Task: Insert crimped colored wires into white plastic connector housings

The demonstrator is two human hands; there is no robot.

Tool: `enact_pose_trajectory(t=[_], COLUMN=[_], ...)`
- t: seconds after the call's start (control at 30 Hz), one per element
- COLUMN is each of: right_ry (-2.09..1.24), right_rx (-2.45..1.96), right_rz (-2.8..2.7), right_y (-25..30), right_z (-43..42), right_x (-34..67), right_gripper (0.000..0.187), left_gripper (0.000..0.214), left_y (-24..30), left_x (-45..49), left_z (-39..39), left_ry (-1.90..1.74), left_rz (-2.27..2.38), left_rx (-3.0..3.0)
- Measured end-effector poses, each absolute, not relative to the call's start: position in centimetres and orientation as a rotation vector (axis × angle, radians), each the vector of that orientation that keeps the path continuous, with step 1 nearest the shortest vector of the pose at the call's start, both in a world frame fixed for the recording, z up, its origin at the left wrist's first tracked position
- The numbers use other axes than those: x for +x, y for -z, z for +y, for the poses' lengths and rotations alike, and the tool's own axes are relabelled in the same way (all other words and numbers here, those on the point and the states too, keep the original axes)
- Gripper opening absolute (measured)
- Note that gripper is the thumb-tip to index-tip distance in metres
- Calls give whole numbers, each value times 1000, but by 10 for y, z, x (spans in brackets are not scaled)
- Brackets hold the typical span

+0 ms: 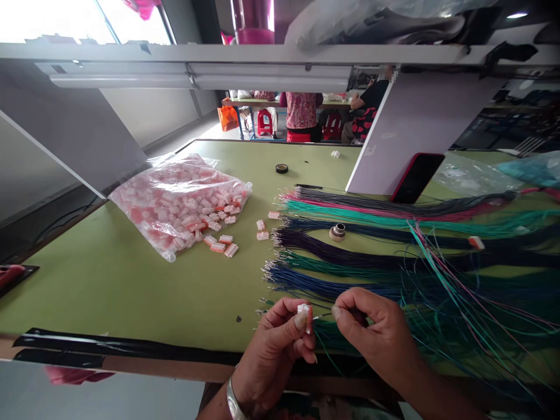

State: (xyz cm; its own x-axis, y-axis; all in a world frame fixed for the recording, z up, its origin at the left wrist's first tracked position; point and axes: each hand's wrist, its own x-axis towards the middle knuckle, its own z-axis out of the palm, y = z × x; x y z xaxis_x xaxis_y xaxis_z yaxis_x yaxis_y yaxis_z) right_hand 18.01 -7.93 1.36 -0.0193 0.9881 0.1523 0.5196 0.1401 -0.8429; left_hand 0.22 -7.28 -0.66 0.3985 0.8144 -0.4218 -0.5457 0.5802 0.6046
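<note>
My left hand (273,356) pinches a small white-and-orange plastic connector (306,318) between thumb and fingers, just above the front edge of the green table (109,291). My right hand (371,332) holds a thin wire (324,316) between finger and thumb. Its bare metal tip is close to the connector's side. Long bundles of coloured wires (385,256) fan out across the table beside and behind my right hand. A clear plastic bag of similar connectors (175,204) lies further off to the left, with loose connectors (221,242) spilled near its mouth.
A black tape roll (282,168), a metal ring fitting (337,232) and a red-cased phone (417,177) rest among or beyond the wires. A white board (415,134) and an overhead shelf (262,53) stand above the table. Beyond it, several people (301,111) sit at another table.
</note>
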Motion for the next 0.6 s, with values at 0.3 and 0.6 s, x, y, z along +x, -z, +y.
enact_pose_trajectory(t=[0.3,0.6], right_ry=[-751,-586], right_rx=[-1483,-1350], right_rz=[-1608,-1978], right_y=[-14,-27], right_z=[-85,-78], right_x=[175,183], right_gripper=[24,13], left_gripper=[21,20], left_y=[3,5], left_x=[5,5], left_z=[-74,-75], left_ry=[-892,-882], left_rz=[808,796], left_rx=[427,424])
